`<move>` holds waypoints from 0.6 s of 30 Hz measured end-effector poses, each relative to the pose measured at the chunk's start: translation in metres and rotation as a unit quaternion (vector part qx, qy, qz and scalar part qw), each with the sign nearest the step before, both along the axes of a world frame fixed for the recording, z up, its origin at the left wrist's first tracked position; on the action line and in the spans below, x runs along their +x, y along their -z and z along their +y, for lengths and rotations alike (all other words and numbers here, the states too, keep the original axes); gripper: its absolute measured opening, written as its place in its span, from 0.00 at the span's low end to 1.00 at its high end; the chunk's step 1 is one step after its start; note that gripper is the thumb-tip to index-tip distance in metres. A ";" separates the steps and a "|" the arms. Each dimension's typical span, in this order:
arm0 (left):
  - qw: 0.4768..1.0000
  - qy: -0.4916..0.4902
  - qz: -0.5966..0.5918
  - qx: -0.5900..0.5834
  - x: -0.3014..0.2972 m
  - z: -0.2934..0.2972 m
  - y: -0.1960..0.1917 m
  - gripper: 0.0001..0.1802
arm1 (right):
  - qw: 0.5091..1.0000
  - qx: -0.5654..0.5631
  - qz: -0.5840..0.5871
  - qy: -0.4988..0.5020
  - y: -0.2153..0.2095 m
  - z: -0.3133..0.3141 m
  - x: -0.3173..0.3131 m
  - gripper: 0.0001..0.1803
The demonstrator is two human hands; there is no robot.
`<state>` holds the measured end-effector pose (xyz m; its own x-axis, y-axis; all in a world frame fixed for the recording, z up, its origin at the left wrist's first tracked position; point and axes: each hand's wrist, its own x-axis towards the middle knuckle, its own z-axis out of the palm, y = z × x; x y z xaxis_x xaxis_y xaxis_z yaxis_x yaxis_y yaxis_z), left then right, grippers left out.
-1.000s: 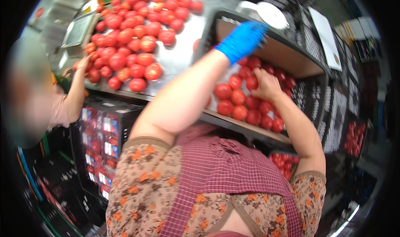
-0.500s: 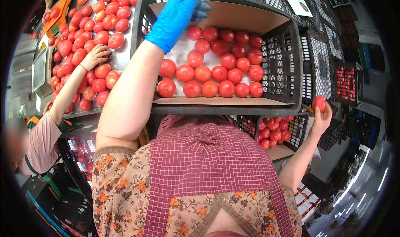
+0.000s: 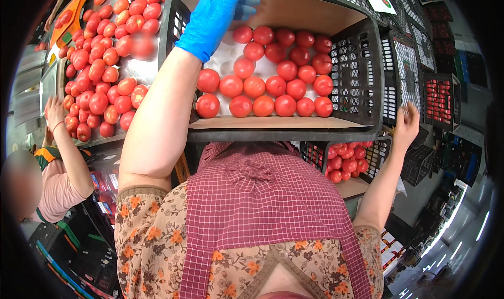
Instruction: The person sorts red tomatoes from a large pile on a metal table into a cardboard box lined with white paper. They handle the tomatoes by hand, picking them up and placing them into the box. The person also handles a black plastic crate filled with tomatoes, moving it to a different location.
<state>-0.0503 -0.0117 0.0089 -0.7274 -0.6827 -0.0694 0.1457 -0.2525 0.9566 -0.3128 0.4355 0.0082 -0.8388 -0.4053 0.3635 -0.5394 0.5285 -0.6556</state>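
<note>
A black plastic crate [image 3: 283, 135] lined with brown card stands in front of me, with rows of red tomatoes [image 3: 254, 87] on its white base. My left hand [image 3: 212, 18], in a blue glove, reaches over its far left part. The fingers are stretched and apart, partly cut off by the picture's top edge, and nothing shows in them. On the right, beyond the crate's side, my bare right hand [image 3: 407, 124] is raised with loosely curled fingers. No tomato is visible in it. Below it sits a lower crate [image 3: 379, 157] holding more tomatoes [image 3: 347, 160].
Many loose tomatoes [image 3: 97, 84] cover the metal table on the left. A co-worker's hand [image 3: 53, 112] is at that table's near left edge. An orange tray [image 3: 68, 23] lies at the far left. Stacked black crates [image 3: 404, 78] stand to the right, with another tomato-filled crate [image 3: 440, 102] beyond.
The tomato that was in my right hand is no longer seen, and that hand is slightly higher. My left hand shifted a little left. The co-worker's hand drew back from the loose tomatoes.
</note>
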 end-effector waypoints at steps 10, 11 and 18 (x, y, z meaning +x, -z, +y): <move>1.000 -0.018 0.003 0.003 -0.002 -0.018 0.016 0.19 | 0.762 0.318 0.019 -0.564 0.014 -0.269 0.117 0.20; 1.000 -0.020 -0.003 -0.004 -0.004 -0.018 0.017 0.19 | 0.724 0.360 0.006 -0.589 0.028 -0.282 0.127 0.22; 0.999 -0.049 -0.020 0.002 -0.003 -0.025 0.018 0.19 | 0.724 0.285 0.014 -0.628 0.130 -0.350 0.197 0.25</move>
<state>-0.0531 -0.0369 -0.0094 -0.6531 -0.7507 -0.0996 0.1323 -0.2426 0.9611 -0.1154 0.0860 -0.1215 0.3266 -0.9325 -0.1541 -0.8380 -0.2103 -0.5036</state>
